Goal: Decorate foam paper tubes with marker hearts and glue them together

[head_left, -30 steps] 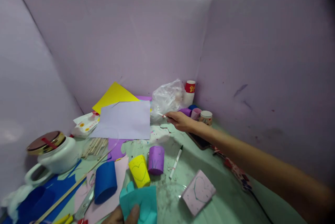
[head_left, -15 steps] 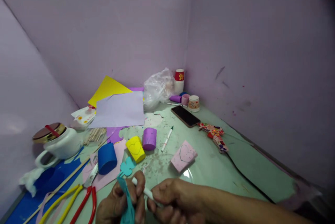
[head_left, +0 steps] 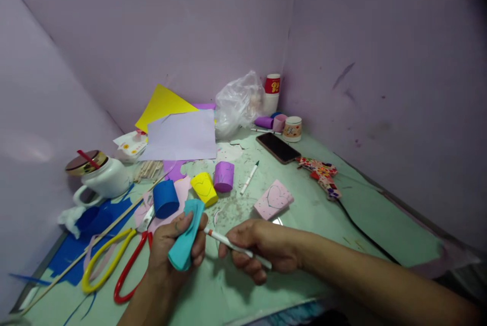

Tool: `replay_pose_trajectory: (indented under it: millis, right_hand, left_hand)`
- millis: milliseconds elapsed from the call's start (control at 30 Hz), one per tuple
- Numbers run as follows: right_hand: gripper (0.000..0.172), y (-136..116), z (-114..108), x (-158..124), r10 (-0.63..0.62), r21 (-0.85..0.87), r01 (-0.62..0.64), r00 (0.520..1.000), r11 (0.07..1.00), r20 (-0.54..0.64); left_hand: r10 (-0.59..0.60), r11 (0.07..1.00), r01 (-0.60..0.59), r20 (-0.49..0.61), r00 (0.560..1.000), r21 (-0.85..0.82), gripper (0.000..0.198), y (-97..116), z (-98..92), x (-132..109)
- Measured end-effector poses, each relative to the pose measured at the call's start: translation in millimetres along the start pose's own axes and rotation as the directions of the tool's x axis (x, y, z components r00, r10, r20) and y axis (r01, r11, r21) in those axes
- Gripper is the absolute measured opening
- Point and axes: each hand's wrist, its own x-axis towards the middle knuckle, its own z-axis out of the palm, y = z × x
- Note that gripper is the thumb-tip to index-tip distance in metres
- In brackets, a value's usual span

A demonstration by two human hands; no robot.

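**Low in the frame's centre, a slip or a crease is the risk**

Your left hand (head_left: 165, 243), left of lower centre, is clamped on the turquoise piece (head_left: 184, 245), thumb on its upper side. Your right hand (head_left: 262, 242), to the right and apart from it, grips a white pen (head_left: 223, 239) whose orange-banded end points toward the left hand; whether that end touches it, you cannot tell from here, nor whether it is capped. If it is bare, a small slip of either hand could put ink on your skin or on the turquoise piece. Too hard a squeeze could crease that piece, which looks soft and bends in your grip. At lower left, the scissors (head_left: 131, 260) lie close beside your left wrist, so a careless swing could knock them or the blue roll (head_left: 166, 200) above.
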Motion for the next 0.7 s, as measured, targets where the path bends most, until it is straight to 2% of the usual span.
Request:
replay_pose_trajectory:
  millis: [100,200,267,333,400,433,500,533,600,633,700]
  right_hand:
    - [0.029,-1.2,-7.4,4.6,0.040,0.054,-0.044,0.996,0.998,0.076]
    - [0.030,2.5,-14.4,7.7,0.089,0.158,-0.123,0.975,0.980,0.205]
    - [0.029,6.6,-18.5,8.8,0.079,0.229,-0.137,0.965,0.964,0.248]
    - [0.025,10.7,-21.5,9.1,-0.003,0.286,-0.056,0.980,0.957,0.201]
    - [0.020,13.4,-22.8,8.5,-0.142,0.340,0.103,0.985,0.935,0.094]
    - [0.019,13.9,-22.6,7.9,-0.215,0.368,0.184,0.976,0.911,0.044]
    - [0.018,13.0,-21.1,6.6,-0.321,0.422,0.296,0.947,0.857,-0.013]
    - [0.018,12.0,-20.2,6.1,-0.352,0.443,0.323,0.936,0.837,-0.017]
    - [0.018,9.9,-18.7,5.7,-0.388,0.466,0.350,0.922,0.813,-0.015]
    - [0.018,9.2,-18.4,5.8,-0.395,0.466,0.354,0.919,0.811,-0.011]
    - [0.018,9.1,-18.9,6.5,-0.396,0.447,0.359,0.918,0.819,-0.012]
  left_hand:
    - [-0.002,1.000,0.002,0.029,1.000,0.007,0.024,-1.1,0.1,1.0]
    - [-0.032,0.999,0.030,0.067,0.997,0.037,0.027,-0.9,3.9,0.9]
    - [0.004,0.996,-0.002,-0.025,1.000,0.090,0.024,3.6,6.0,0.5]
    - [0.134,0.982,-0.103,-0.208,0.969,0.156,0.018,10.7,5.3,0.6]
    - [0.279,0.950,-0.199,-0.362,0.889,0.241,0.019,16.8,1.3,2.6]
    - [0.312,0.934,-0.201,-0.400,0.862,0.296,0.020,18.2,-1.3,4.6]
    - [0.299,0.899,-0.105,-0.420,0.857,0.425,0.023,16.2,-6.5,10.3]
    - [0.295,0.861,-0.056,-0.407,0.864,0.505,0.025,13.2,-8.6,13.7]
    - [0.356,0.725,-0.016,-0.355,0.864,0.689,0.031,5.1,-11.4,19.8]
    - [0.412,0.631,-0.013,-0.321,0.853,0.775,0.035,1.1,-12.1,22.0]
    - [0.541,0.426,0.000,-0.255,0.801,0.905,0.044,-5.1,-12.3,23.0]
